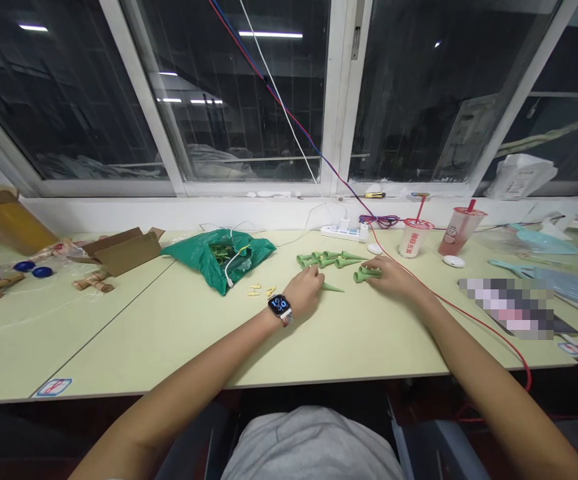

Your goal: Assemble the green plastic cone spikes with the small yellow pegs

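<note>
Several green cones (329, 261) lie beyond left hand (307, 293), holding 1; right hand (390, 275) seemingly clasps 2 alongside.

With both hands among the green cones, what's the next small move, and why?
I'd probably slide the front cone back beside the row with the left hand: that hand already covers its wide end, its tip points right like the row's, and it lies nearer the person. The right hand is at other cones.
</note>
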{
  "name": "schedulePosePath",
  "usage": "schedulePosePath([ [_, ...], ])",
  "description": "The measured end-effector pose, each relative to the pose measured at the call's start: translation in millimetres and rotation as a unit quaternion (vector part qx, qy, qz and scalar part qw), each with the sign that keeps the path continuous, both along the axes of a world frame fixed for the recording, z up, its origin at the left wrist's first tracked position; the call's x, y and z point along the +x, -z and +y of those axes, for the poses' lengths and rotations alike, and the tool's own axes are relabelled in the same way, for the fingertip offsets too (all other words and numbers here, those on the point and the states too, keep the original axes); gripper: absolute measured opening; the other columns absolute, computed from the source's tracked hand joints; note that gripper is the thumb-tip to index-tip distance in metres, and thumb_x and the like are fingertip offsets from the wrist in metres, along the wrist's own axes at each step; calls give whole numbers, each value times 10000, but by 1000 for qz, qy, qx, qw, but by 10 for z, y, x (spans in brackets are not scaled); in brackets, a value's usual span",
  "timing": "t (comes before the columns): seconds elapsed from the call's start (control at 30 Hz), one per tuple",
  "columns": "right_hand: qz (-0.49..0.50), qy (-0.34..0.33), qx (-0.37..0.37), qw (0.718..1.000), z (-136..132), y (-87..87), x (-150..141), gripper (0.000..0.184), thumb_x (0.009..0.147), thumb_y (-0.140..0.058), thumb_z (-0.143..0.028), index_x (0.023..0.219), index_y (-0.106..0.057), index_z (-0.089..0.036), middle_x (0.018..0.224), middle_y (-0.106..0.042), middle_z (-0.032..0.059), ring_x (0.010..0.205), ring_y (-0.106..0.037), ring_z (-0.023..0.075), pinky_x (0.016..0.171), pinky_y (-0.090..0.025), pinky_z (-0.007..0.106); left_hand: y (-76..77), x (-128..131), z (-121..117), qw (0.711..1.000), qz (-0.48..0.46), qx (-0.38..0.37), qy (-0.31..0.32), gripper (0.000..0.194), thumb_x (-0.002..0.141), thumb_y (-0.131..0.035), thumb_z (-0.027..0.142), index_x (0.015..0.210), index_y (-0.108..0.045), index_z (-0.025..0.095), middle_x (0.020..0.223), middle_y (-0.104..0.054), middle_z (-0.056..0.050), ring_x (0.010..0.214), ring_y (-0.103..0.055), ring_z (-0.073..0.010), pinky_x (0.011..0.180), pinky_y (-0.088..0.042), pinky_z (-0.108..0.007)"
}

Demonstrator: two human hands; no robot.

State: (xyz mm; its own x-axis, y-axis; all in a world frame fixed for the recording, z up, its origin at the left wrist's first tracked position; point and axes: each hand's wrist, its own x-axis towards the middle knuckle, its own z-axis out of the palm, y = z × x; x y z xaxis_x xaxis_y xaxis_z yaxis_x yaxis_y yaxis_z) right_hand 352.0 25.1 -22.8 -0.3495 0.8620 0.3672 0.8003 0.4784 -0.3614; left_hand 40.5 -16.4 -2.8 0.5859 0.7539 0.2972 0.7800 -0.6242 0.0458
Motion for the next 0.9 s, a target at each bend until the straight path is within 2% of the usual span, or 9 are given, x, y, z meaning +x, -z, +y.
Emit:
schedulePosePath([
  [0.2,19,-4,-2,1000,41,53,29,439,819,-647,-146,1248,-719,-208,1180,-691,117,1055,-672,264,977,-543,415,85,-75,-30,996,-88,-23,4,325,865,-471,54,1072,-677,198,1169,-616,-135,943,-650,-256,770,-544,-397],
  [0.43,9,-9,9,1000,41,76,43,522,769,-584,-84,1269,-698,-183,1214,-679,134,1101,-653,280,1015,-524,425,135,-80,-13,992,-126,-24,12,326,882,-464,54,1090,-674,190,1206,-609,-133,961,-656,-254,830,-555,-404],
  [0.57,14,-14,61,998,-6,74,-4,576,728,-560,-62,1278,-674,-192,1248,-654,143,1220,-584,318,1092,-458,475,138,-86,9,991,-132,-6,20,338,902,-475,73,1164,-647,198,1224,-601,-135,1000,-652,-257,841,-553,-392],
  [0.63,34,-22,102,994,-89,46,-89,520,758,-554,-81,1255,-663,-189,1247,-642,148,1231,-564,328,1100,-438,497,134,-90,18,991,-131,2,29,351,911,-483,82,1206,-627,208,1237,-599,-132,1005,-652,-253,842,-548,-380],
  [0.73,80,-58,138,986,-274,-12,-322,292,906,-532,-176,1170,-656,-202,1170,-653,136,1154,-587,309,1043,-460,481,134,-93,30,989,-136,13,49,358,935,-483,98,1253,-598,216,1264,-592,-133,1013,-650,-248,851,-541,-372],
  [0.8,89,-95,136,982,-390,-29,-527,212,988,-517,-266,1148,-646,-215,1151,-668,125,1133,-595,302,1018,-463,470,144,-91,38,987,-144,21,72,364,941,-486,97,1268,-584,223,1262,-588,-133,1024,-645,-246,863,-538,-371],
  [0.9,108,-130,112,979,-484,9,-840,222,1042,-474,-321,1162,-633,-223,1148,-687,116,1119,-606,291,1007,-455,457,163,-87,59,977,-173,41,114,392,915,-499,48,1252,-575,232,1211,-589,-126,1027,-632,-244,875,-537,-372],
])
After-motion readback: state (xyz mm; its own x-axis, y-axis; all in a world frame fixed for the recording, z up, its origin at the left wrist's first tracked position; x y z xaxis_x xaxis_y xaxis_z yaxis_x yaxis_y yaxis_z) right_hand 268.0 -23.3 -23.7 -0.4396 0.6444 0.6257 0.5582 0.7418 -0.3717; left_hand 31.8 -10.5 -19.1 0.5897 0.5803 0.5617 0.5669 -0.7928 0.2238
